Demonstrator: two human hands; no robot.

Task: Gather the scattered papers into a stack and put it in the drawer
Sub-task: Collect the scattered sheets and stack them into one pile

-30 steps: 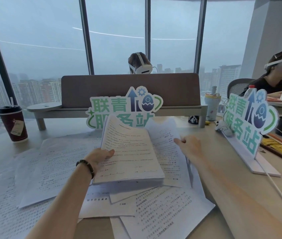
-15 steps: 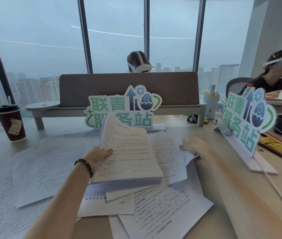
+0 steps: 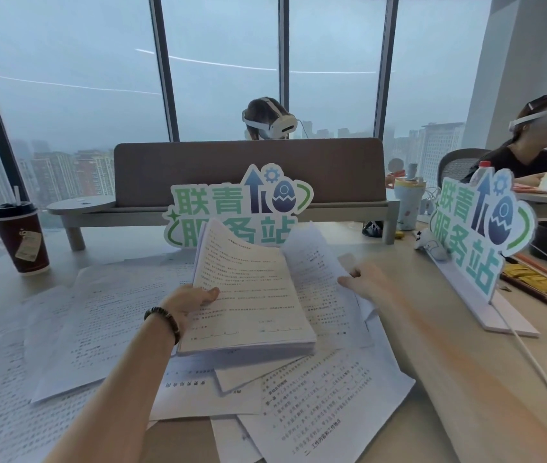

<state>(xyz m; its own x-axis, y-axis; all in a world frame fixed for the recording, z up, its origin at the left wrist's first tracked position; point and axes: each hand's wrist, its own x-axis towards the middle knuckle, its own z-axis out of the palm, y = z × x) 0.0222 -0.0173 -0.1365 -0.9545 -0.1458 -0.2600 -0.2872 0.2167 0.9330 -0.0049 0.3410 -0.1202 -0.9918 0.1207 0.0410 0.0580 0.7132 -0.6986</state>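
Gripping the gathered stack [image 3: 248, 295] tilted up, the left hand [image 3: 187, 304] is freeing room while the right hand [image 3: 365, 284] is pinching a loose sheet [image 3: 319, 279] to add.

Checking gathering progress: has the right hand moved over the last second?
Yes. The right hand moved right, toward the right-side sign, pulling a loose sheet.

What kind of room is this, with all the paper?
Probably a high-up office: printed papers cover a shared desk, tall windows show city towers, and a desk divider screens another worker.
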